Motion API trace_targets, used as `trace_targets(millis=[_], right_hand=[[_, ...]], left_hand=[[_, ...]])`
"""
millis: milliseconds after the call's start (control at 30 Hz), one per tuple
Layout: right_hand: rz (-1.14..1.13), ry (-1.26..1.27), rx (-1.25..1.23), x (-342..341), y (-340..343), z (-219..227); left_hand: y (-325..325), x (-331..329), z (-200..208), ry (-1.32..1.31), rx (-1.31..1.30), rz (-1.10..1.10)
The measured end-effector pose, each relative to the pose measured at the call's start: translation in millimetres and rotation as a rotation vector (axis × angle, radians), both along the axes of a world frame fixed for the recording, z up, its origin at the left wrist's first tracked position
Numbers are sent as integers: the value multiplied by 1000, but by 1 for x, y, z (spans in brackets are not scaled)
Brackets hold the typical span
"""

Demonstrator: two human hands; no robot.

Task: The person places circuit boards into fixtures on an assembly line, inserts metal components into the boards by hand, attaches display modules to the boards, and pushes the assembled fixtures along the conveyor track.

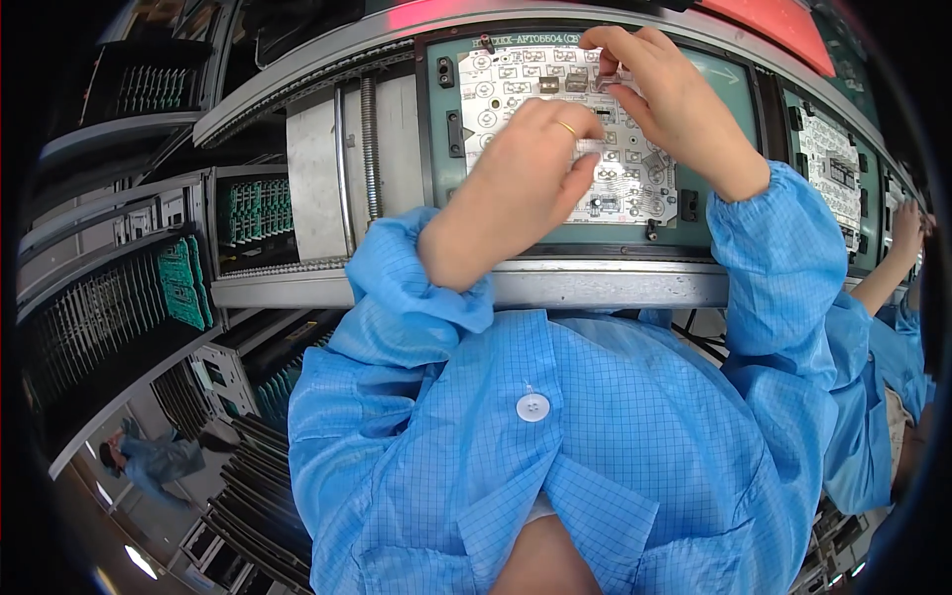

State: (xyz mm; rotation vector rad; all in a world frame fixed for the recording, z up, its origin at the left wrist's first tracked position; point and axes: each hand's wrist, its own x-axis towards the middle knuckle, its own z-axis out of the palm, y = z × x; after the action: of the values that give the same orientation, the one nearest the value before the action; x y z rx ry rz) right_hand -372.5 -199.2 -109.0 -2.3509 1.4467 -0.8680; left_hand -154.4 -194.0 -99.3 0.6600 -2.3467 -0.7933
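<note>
A white circuit board [476, 139] printed with dark component outlines lies in a green carrier [729, 109] on the conveyor in front of me. My left hand [526, 169] is over the board's middle, thumb and forefinger pinched around a small whitish part [590, 146], partly hidden by the fingers. Above the far right part of the board, my right hand [674, 99] has its thumb and fingertips curled close together. Whatever lies between them is too small to name. Two small boxy components [563, 84] sit on the board between my hands.
A metal conveyor rail [615, 285] runs along the near side. To the left are a spring-wound rod [370, 149] and racks of green circuit boards [183, 283]. Another carrier with a white board [831, 169] stands at right, near a co-worker's arm [897, 253].
</note>
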Motion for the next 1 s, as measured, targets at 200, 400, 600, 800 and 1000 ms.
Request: trace_targets(millis=[200, 400, 600, 800, 1000], right_hand=[[38, 72, 30, 3, -5, 3], [51, 76, 17, 3, -3, -1], [22, -70, 102, 0, 2, -3], [-3, -60, 78, -3, 4, -7], [21, -19, -151, 7, 2, 10]], left_hand=[[-1, 23, 4, 100, 255, 249], [-2, 39, 8, -14, 238, 240], [-4, 38, 3, -21, 215, 233], [-7, 34, -1, -7, 184, 228], [-8, 34, 2, -23, 211, 258]])
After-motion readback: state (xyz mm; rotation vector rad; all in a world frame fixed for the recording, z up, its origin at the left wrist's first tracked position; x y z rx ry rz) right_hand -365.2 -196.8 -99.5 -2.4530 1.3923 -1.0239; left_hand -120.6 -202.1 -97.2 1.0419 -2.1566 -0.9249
